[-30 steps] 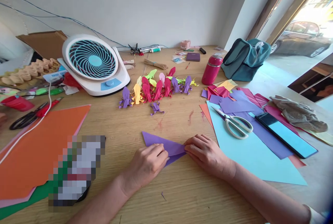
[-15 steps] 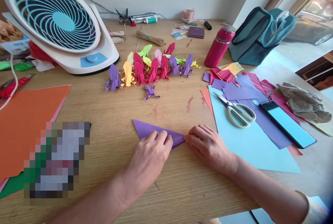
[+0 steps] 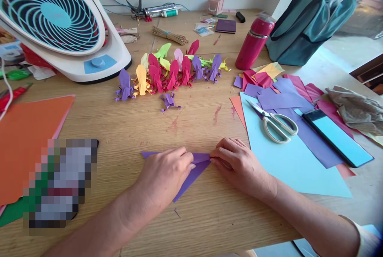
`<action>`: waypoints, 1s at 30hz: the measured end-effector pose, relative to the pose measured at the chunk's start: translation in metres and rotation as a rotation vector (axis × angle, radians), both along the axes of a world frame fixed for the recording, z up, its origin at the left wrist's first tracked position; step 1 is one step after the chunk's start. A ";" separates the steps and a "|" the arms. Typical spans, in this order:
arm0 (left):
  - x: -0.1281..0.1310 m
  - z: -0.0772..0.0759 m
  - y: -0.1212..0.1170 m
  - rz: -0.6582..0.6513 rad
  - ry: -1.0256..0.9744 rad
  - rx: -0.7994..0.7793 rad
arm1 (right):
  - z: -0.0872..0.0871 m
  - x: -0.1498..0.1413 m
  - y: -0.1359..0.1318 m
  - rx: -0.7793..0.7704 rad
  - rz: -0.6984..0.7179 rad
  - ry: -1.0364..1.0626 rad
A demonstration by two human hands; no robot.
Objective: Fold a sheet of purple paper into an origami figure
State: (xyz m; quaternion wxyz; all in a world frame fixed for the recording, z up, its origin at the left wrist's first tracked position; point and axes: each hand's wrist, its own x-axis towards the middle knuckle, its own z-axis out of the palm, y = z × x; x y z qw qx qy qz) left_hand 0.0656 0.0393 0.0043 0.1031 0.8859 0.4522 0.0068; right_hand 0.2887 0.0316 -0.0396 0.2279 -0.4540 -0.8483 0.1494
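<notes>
A folded sheet of purple paper (image 3: 191,177) lies on the wooden table in front of me, a triangular flap pointing towards me. My left hand (image 3: 170,173) is closed on its upper folded edge, thumb and fingers together, and covers much of the left part. At the right-hand tip, my right hand (image 3: 239,165) pinches the point of the paper between thumb and fingers. Beyond the hands stands a small purple origami figure (image 3: 169,101). Behind it is a row of folded figures in several colours, among them a red one (image 3: 172,75) and an orange one (image 3: 141,79).
White-handled scissors (image 3: 278,125) rest on a light blue sheet (image 3: 287,169), beside a phone (image 3: 338,137) and purple paper pieces. A red bottle (image 3: 255,44) and a teal bag (image 3: 305,30) stand behind. At left are a fan (image 3: 98,63) and orange sheets (image 3: 30,145).
My left hand has shifted slightly left and down along the paper. The upper edge now lies nearly level, and a purple flap shows below it. My right hand still pinches the tip.
</notes>
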 end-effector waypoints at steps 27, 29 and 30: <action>-0.007 0.003 0.027 0.115 -0.074 -0.258 | -0.001 -0.010 0.006 -0.123 -0.128 0.045; -0.007 0.003 0.028 0.121 -0.060 -0.278 | -0.001 -0.011 0.007 -0.118 -0.139 0.044; -0.007 0.002 0.028 0.126 -0.057 -0.285 | -0.002 -0.012 0.007 -0.117 -0.144 0.044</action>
